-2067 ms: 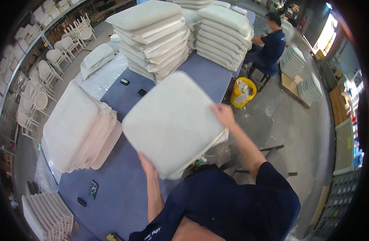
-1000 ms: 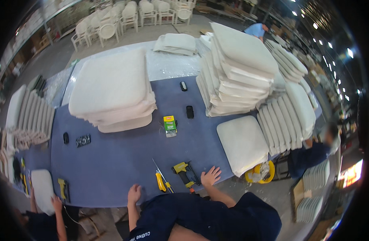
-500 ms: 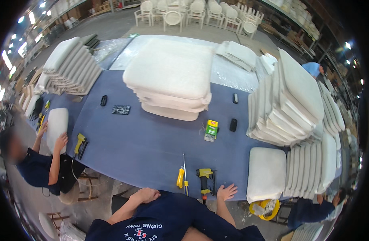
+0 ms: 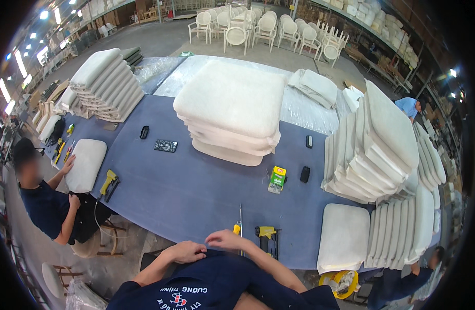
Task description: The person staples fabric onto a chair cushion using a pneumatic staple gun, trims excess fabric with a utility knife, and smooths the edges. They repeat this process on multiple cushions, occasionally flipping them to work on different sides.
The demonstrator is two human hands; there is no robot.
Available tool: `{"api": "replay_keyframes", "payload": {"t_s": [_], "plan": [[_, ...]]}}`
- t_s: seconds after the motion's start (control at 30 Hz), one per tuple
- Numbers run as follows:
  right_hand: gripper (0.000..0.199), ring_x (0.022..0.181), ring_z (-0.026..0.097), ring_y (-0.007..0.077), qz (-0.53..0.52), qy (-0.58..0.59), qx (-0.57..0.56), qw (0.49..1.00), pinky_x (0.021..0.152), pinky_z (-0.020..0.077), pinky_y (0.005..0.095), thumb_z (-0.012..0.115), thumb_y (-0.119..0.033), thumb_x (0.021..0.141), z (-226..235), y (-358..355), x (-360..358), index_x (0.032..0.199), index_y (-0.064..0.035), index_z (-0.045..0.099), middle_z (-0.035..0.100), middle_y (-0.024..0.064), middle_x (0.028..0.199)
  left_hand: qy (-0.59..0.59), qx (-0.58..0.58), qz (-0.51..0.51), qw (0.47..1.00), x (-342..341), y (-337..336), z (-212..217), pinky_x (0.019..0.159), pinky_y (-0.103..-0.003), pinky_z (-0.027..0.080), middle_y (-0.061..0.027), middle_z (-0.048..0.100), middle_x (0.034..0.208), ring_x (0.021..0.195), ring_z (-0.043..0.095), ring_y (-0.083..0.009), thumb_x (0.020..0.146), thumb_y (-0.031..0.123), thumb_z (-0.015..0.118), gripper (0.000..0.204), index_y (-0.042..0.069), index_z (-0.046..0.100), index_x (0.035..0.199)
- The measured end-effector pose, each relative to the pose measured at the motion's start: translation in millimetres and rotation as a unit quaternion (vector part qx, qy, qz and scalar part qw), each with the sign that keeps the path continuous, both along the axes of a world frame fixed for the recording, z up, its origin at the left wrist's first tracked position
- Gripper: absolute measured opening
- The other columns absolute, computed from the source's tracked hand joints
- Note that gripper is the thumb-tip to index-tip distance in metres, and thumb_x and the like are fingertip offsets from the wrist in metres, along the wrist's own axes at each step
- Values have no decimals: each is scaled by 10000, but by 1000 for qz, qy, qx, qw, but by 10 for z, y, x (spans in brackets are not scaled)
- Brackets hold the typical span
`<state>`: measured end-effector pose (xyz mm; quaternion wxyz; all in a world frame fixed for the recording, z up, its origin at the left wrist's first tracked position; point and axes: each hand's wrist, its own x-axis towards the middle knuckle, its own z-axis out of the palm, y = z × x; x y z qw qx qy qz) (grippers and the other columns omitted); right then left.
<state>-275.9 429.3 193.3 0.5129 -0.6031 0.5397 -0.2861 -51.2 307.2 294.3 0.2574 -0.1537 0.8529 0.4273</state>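
My left hand (image 4: 187, 252) rests on my lap at the table's near edge, its fingers curled in with nothing seen in them. My right hand (image 4: 225, 239) hovers just beside it over the table edge, fingers loosely stretched toward the left and holding nothing. Its wrist partly hides a yellow-handled tool (image 4: 236, 228) and the handle of a screwdriver (image 4: 241, 214), whose thin shaft points away from me. Right of these lies a yellow and black staple gun (image 4: 267, 233), partly behind my right forearm. A padded white seat cushion (image 4: 343, 235) lies farther right.
A stack of white cushions (image 4: 230, 98) stands mid-table, with more cushion stacks (image 4: 108, 82) on both sides. A small yellow-green box (image 4: 278, 179), a phone (image 4: 165, 145) and black items lie between. A co-worker (image 4: 49, 201) sits at left near another staple gun (image 4: 108, 183); a yellow bucket (image 4: 341, 284) stands at right.
My right hand has lifted off the table beside the staple gun and swung left, close to my left hand. The co-worker at left has lowered one hand from the cushion.
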Motion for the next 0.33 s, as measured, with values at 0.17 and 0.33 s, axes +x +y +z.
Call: {"api": "replay_keyframes", "payload": {"t_s": [0.17,0.33], "plan": [[308,950,735,271,105,25,25,994,845,560,408,723,-270,968,-79,-143,410,1221,-95,738,772,118,1062,-26,133,164,977,218,-112,-176,907,-381,545,-138,777,1052,980,727,-304,1063,335,571,328,79,747,1169],[376,997,733,244,190,107,85,972,878,559,428,746,-326,947,358,-278,491,1248,-101,741,765,127,1124,-99,38,175,979,476,-1,-337,887,-350,548,-100,799,1087,1002,736,-266,1006,381,667,328,105,766,1153]]}}
